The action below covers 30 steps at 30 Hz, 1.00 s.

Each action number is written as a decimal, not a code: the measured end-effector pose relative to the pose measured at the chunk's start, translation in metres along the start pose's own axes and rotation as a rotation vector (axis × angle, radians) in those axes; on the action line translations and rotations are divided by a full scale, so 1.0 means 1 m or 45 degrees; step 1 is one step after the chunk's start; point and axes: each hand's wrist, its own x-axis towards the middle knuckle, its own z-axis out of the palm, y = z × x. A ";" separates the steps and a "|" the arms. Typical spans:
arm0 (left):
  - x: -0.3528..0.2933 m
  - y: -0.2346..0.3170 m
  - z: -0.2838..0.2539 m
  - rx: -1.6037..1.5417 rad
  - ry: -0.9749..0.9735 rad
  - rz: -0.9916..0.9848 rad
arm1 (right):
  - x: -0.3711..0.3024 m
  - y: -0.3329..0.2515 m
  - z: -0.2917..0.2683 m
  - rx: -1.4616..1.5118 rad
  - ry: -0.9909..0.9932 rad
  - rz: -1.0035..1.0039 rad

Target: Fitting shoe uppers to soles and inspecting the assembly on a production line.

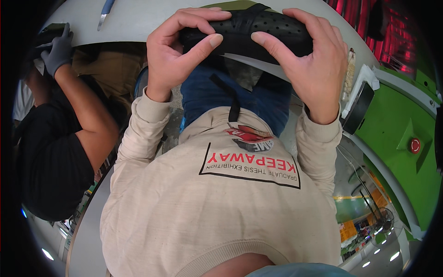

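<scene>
We hold a black perforated piece point(242, 37) at the near edge of the pale bench point(138, 23), above our lap; whether it touches the bench we cannot tell. Our left hand point(173, 53) has its grip closed around one end, and our right hand point(318, 60) grasps the other, the 2 thumbs apart on its near face. A dark band point(247, 18) crosses its middle. To our left we see a blue-handled knife point(105, 14) on the bench and a co-worker's gray-gloved hand point(59, 51); to our right, a red button point(415, 145) on a green panel point(392, 120).
</scene>
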 end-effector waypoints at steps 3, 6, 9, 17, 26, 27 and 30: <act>0.002 -0.003 0.002 0.003 0.025 0.056 | 0.002 0.003 0.000 -0.021 0.016 -0.008; -0.002 -0.005 0.002 0.046 0.105 0.066 | -0.002 0.013 0.005 0.057 0.059 -0.065; 0.004 0.001 0.013 0.126 0.286 0.082 | -0.002 0.023 0.016 0.335 -0.007 0.158; -0.012 0.005 0.094 0.013 0.449 -0.309 | -0.033 0.040 0.052 0.885 -0.036 0.511; -0.005 0.021 0.024 0.055 0.121 -0.328 | -0.051 0.031 0.017 0.849 0.019 0.722; -0.004 0.025 0.014 0.167 0.055 -0.310 | -0.053 0.036 0.011 0.880 0.311 0.577; -0.004 0.025 0.007 0.276 0.004 -0.165 | -0.047 0.042 -0.006 0.707 0.545 0.095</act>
